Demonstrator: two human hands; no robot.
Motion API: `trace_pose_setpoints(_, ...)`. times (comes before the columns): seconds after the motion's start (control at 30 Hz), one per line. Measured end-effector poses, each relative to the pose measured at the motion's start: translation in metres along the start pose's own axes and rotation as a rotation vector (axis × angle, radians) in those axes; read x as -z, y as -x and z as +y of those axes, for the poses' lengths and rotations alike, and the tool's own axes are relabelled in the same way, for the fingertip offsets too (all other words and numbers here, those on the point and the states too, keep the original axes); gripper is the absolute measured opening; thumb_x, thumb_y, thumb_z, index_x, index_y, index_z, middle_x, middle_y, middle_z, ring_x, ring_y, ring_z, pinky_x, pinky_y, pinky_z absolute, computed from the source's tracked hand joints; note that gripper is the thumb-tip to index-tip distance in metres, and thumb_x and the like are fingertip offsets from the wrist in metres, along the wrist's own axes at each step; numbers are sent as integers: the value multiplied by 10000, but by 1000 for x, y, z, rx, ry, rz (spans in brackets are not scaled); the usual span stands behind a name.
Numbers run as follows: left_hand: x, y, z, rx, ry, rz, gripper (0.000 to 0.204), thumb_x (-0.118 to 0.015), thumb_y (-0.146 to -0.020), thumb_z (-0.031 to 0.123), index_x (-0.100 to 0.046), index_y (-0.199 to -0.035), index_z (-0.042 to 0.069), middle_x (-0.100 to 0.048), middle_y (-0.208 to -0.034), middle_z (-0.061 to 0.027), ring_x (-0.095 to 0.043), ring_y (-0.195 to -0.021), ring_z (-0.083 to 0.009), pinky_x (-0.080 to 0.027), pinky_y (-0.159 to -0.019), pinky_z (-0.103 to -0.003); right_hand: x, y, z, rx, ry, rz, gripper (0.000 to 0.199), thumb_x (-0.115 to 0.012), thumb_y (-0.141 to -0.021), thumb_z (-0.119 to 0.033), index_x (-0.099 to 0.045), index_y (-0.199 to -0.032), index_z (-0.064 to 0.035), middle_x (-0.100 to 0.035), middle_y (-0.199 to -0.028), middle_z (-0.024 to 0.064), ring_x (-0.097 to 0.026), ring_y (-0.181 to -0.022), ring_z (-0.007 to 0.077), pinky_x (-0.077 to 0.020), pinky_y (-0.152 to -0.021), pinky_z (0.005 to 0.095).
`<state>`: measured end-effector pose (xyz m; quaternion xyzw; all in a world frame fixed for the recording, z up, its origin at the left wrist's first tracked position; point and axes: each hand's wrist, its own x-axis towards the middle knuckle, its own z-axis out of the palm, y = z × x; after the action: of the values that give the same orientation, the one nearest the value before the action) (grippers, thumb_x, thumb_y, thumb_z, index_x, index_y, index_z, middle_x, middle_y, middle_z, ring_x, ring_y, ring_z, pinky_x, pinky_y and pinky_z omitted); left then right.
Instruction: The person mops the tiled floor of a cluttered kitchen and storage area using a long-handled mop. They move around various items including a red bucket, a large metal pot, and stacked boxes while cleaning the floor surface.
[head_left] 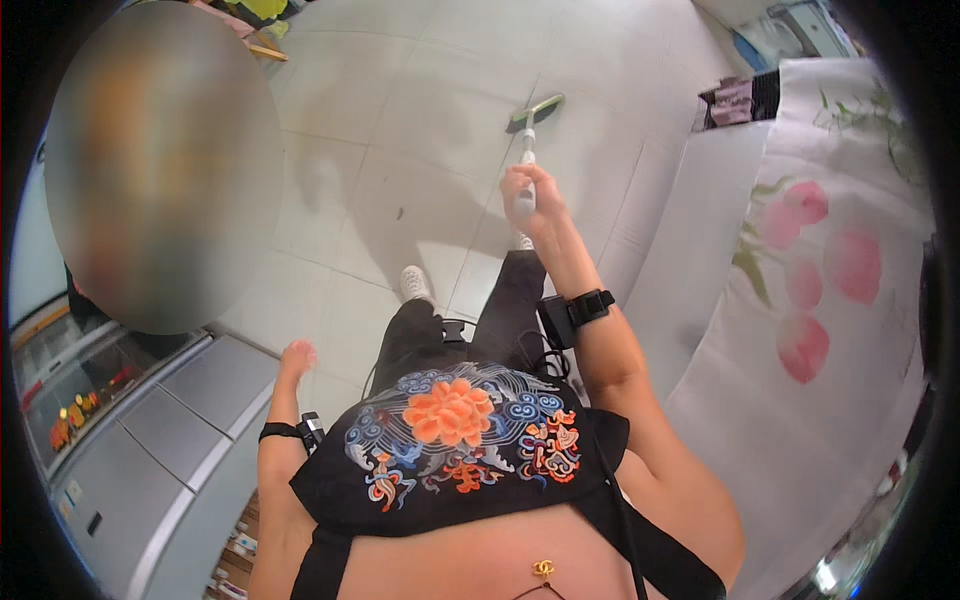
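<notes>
White and pale grey, the handle (528, 145) of a cleaning tool runs almost straight away from the person, its near end pointing back toward the body and its far end carrying a curved green head (545, 107). The head lies crosswise on a slant, its left end nearer and its right end farther off. The tool is over the pale tiled floor (430, 130), ahead of the person and a little right of the middle; whether the head touches the tiles cannot be told.

The right hand (533, 190) has its fingers curled and clamped around the handle, with the handle's near end showing below them. The left hand (299, 356) is well apart from the tool, on the left beside a grey cabinet (150, 440); it is too foreshortened to tell whether its fingers are apart or together.

Small pale stickers (72, 492) sit on the cabinet's near left part, their print too small to read. Any lettering on the handle is likewise too small to make out. A gold pendant (542, 569) lies nearest, below the flower-embroidered black top (448, 415). To the right, a white cloth (740, 365) carries pink tulips.
</notes>
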<state>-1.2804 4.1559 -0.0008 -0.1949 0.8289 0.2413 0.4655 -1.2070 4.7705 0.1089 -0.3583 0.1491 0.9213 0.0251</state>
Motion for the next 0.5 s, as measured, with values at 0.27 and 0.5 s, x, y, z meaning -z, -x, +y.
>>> trace_pose_setpoints(0.27,-172,99,96,-163,157,-78,358,-471,-897,299,-530,-1196,112,-627,-977,-42,-590,-833,-131,-453,-687,-281,-4,131,-173,-27,246,75,22,-475,-846,-20,-461,-855,-6,-357,-548,-34,-332,-411,41,-277,-342,178)
trace_pose_setpoints(0.5,-274,153,117,-54,268,-19,355,-494,-846,219,-557,-1162,71,-638,-953,-38,-595,-785,-129,-446,-632,-274,-16,260,-212,-115,187,288,107,-468,-837,-32,-497,-933,4,-375,-597,-36,-361,-457,34,-320,-369,177)
